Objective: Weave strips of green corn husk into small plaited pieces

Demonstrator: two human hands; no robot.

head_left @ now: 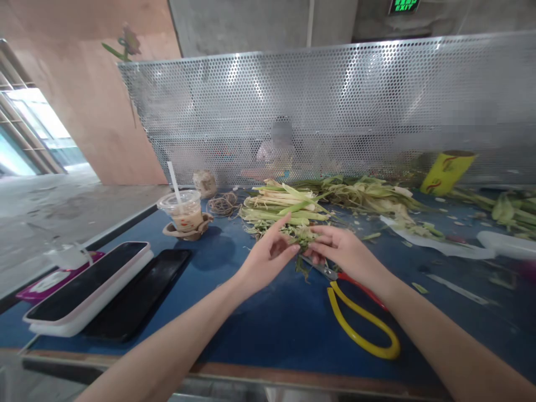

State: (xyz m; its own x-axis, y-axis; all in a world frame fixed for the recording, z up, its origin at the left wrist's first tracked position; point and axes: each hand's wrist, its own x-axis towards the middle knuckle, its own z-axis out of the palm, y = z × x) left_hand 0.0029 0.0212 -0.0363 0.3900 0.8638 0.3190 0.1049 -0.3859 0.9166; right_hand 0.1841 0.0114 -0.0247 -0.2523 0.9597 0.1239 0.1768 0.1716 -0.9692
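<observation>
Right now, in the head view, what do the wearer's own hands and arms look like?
Left hand and right hand: five-fingered, ungloved. Left forearm and right forearm: slim, no sleeves, watch, bracelet or cables visible.

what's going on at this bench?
A person is working on a small leafy clump with bare hands. The right hand appears to pinch it; the left hand is loosely open, thumb at its edge. Just beyond lies a pile of pale green stalks. Scissors with yellow and red handles lie on the blue table close to the right hand, ungripped. A lidded cup stands off to the left.
</observation>
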